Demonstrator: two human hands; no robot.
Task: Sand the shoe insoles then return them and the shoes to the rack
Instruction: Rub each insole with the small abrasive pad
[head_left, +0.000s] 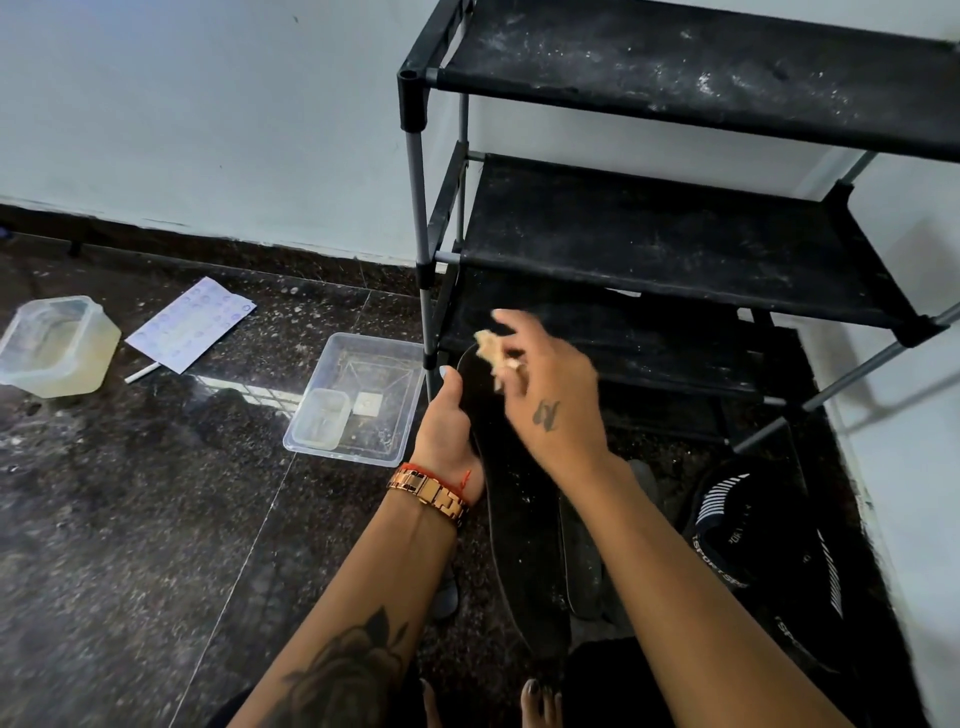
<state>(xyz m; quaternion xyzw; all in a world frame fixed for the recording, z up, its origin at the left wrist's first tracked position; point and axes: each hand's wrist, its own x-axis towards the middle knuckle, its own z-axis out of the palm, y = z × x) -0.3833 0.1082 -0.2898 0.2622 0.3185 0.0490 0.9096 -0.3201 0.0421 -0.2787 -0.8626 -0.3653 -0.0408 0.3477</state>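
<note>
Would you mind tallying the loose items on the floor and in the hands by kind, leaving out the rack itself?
Clear plastic containers: 3 (tub, tray, small box inside the tray)
Black insoles: 2 (held one, one beside it)
Black shoes: 1
Printed sheets: 1
Sandpaper pieces: 1
Total: 8

Clear tray (410, 384), tub (57, 345), paper sheet (189, 325)
</note>
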